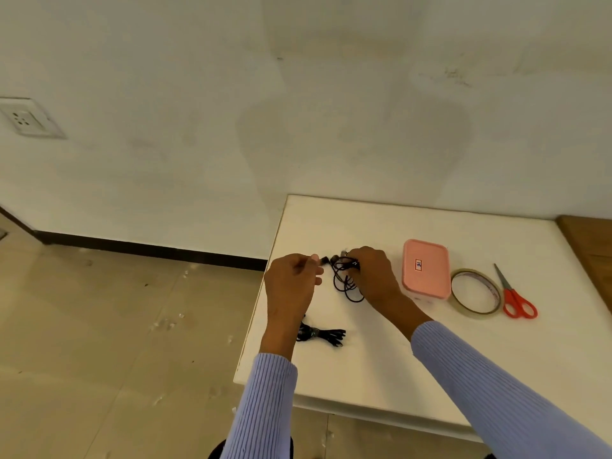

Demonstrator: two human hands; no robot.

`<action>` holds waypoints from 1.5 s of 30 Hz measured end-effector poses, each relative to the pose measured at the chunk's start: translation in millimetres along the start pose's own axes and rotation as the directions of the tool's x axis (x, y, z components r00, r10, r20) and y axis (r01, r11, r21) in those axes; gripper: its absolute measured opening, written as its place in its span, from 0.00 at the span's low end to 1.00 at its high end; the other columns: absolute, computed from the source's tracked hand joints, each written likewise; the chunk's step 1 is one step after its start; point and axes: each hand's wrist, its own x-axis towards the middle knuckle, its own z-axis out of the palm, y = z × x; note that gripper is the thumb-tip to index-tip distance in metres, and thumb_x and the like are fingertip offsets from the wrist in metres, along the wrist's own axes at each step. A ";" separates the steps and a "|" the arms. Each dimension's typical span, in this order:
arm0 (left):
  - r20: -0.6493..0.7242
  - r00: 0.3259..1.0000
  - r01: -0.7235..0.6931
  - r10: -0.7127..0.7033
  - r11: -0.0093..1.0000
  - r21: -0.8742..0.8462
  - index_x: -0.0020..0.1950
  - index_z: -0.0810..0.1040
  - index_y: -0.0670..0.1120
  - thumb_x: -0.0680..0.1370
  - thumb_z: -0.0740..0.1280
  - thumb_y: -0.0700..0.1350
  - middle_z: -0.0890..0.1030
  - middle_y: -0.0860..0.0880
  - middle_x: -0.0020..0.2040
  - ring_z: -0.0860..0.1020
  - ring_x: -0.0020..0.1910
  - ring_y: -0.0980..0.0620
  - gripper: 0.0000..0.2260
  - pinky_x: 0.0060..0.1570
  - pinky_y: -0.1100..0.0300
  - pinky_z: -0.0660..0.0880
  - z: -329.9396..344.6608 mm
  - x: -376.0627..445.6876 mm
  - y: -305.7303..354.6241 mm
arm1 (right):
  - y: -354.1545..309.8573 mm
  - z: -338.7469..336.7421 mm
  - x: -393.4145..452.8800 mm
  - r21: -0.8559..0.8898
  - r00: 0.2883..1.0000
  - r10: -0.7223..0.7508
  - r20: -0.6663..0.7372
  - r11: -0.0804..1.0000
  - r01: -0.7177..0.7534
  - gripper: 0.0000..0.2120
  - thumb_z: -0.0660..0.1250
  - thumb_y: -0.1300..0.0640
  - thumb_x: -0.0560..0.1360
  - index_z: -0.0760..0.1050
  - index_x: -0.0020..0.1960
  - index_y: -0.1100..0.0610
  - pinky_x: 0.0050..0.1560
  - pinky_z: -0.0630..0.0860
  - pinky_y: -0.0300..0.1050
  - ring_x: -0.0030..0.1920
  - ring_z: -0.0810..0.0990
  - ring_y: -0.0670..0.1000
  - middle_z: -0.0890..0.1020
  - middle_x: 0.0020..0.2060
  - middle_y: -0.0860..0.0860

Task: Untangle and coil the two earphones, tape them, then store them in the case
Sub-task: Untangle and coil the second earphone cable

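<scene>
Above the white table [381, 369] I hold a black earphone [346, 283] whose cord hangs in loose loops. My right hand [372, 273] grips the top of those loops. My left hand [291, 283] pinches the cord's free end just to the left. A second black earphone [323, 334] lies coiled in a bundle on the table near my left wrist. The pink case [426, 270] sits shut to the right of my right hand. A roll of clear tape [476, 293] lies flat beside the case.
Red-handled scissors [515, 298] lie right of the tape. The table's left edge runs just under my left hand, with tiled floor [116, 326] beyond. A wooden surface [592, 240] adjoins the table at far right. The wall stands close behind.
</scene>
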 end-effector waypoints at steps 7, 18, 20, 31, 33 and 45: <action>0.105 0.992 -0.089 0.076 0.988 0.125 0.44 0.81 0.44 0.77 0.67 0.43 0.84 0.46 0.41 0.82 0.38 0.53 0.04 0.40 0.61 0.78 20.4 -9.5 0.1 | 4.5 -94.7 -40.8 0.261 0.988 0.133 -0.072 0.959 -0.110 0.06 0.75 0.58 0.67 0.82 0.41 0.60 0.34 0.66 0.28 0.34 0.75 0.49 0.78 0.30 0.51; 0.461 0.876 -0.236 0.143 0.960 0.152 0.41 0.83 0.44 0.74 0.71 0.44 0.84 0.48 0.35 0.81 0.34 0.56 0.05 0.34 0.69 0.75 46.7 -32.3 11.0 | 46.6 -123.0 -125.7 0.664 0.922 0.368 0.123 0.660 -0.352 0.06 0.74 0.64 0.68 0.83 0.44 0.57 0.36 0.77 0.34 0.37 0.82 0.47 0.85 0.37 0.54; 0.546 0.833 -0.182 0.091 0.977 0.114 0.42 0.83 0.42 0.74 0.70 0.49 0.85 0.48 0.37 0.82 0.36 0.54 0.11 0.34 0.64 0.77 56.3 -42.3 14.5 | 50.1 -121.8 -124.7 0.676 0.915 0.385 0.123 0.643 -0.361 0.06 0.74 0.63 0.68 0.83 0.45 0.57 0.39 0.78 0.37 0.39 0.83 0.49 0.85 0.38 0.55; 0.566 0.822 0.010 -0.064 0.995 0.098 0.43 0.81 0.37 0.68 0.76 0.39 0.84 0.41 0.36 0.84 0.35 0.48 0.08 0.32 0.62 0.77 69.8 -46.5 14.3 | 63.7 -124.5 -126.4 0.682 0.892 0.401 0.209 0.594 -0.426 0.10 0.75 0.64 0.66 0.82 0.47 0.58 0.40 0.80 0.39 0.41 0.84 0.50 0.86 0.39 0.52; 0.545 0.834 0.036 -0.083 0.995 0.096 0.43 0.81 0.37 0.68 0.76 0.38 0.84 0.40 0.36 0.84 0.35 0.48 0.08 0.32 0.62 0.78 67.6 -44.2 13.9 | 68.4 -125.8 -127.2 0.663 0.881 0.418 0.222 0.597 -0.451 0.10 0.76 0.64 0.65 0.81 0.46 0.59 0.40 0.80 0.39 0.39 0.84 0.48 0.85 0.38 0.53; 0.471 0.875 0.107 -0.112 0.994 0.037 0.44 0.80 0.33 0.69 0.75 0.36 0.84 0.39 0.39 0.84 0.36 0.46 0.08 0.33 0.62 0.80 60.4 -40.5 14.3 | 88.6 -126.6 -129.0 0.297 0.883 0.452 0.125 0.832 -0.468 0.26 0.80 0.62 0.60 0.78 0.56 0.58 0.50 0.74 0.38 0.48 0.80 0.48 0.82 0.47 0.50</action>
